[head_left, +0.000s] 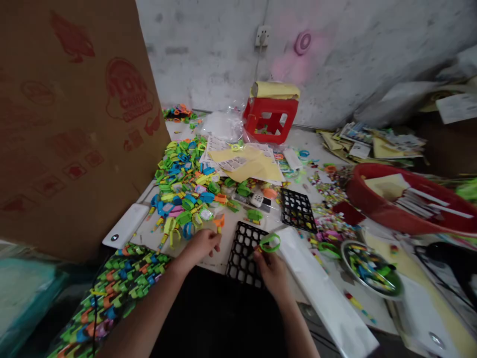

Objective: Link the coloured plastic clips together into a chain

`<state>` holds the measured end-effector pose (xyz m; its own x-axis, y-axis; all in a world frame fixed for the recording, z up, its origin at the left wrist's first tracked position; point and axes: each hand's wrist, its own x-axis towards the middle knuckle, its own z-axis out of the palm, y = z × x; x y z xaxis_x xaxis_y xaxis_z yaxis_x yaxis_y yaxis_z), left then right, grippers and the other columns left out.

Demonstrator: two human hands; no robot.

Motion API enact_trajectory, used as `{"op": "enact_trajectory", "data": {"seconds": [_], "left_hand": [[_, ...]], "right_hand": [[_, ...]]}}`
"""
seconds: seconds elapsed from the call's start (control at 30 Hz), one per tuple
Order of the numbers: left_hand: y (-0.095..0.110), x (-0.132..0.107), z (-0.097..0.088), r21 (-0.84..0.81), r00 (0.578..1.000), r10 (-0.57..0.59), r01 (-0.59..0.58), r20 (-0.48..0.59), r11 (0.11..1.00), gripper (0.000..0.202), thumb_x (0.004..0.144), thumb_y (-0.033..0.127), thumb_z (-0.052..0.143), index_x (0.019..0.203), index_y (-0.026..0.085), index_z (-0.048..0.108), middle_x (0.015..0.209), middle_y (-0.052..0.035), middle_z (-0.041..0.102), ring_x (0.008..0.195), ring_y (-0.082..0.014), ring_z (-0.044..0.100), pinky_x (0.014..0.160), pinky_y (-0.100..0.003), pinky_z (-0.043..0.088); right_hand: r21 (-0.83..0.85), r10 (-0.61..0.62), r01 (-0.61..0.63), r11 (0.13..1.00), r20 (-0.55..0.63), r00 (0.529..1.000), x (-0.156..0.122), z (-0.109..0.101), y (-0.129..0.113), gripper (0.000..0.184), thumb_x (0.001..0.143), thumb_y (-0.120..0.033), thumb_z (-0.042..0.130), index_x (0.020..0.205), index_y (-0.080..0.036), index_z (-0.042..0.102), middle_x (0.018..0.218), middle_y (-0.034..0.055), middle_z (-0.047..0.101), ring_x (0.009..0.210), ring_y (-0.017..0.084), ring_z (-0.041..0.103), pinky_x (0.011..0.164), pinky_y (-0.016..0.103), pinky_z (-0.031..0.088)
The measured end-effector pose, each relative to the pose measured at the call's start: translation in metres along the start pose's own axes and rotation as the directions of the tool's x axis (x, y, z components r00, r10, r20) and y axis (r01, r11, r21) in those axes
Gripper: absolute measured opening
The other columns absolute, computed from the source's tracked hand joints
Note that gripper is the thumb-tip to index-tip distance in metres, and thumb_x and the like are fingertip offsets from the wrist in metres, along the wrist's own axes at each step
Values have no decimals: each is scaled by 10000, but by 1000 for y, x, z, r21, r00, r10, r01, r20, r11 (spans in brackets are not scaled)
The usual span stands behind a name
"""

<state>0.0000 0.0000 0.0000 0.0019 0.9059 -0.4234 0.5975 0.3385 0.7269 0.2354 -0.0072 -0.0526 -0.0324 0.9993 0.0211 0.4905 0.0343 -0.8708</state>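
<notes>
My right hand point(271, 266) pinches a green plastic ring point(270, 242) just above a black grid tray point(244, 252) at the table's near edge. My left hand point(203, 244) rests on the table to the left of that tray, fingers curled toward a small piece I cannot make out, beside a pile of green, blue, yellow and orange plastic rings point(186, 191). A second black grid tray point(297, 210) lies a little further back to the right.
A large cardboard box point(74, 114) stands at left. A red basket point(271, 118) and yellow sheets point(249, 166) sit behind. At right are a red basin point(402, 211), a bowl of small coloured parts point(368, 268) and a white bag point(320, 288). More rings fill a bag point(119, 288) at lower left.
</notes>
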Motion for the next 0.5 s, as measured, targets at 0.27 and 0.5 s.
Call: {"op": "enact_trajectory", "data": {"seconds": [0.27,0.5], "left_hand": [[-5,-43,-3,-793,928,238,90,286,603,458,768,469,699,1083,139,652,911,-81,712,747,-136,654,697,-237,456],[11,0,17,-723,980,165,-196,-115,662,355,648,430,782,798,123,685,721,-16,664,574,-70,495,530,-187,353]], "right_hand": [[-105,-163,145,984,-186,969,-8,-13,-12,407,796,-571,567,805,-176,663,648,47,657,572,185,560,565,300,453],[-122,-221,200,972,-189,957,-17,-9,-14,332,854,-475,553,931,-173,669,841,83,716,768,233,654,726,361,509]]}}
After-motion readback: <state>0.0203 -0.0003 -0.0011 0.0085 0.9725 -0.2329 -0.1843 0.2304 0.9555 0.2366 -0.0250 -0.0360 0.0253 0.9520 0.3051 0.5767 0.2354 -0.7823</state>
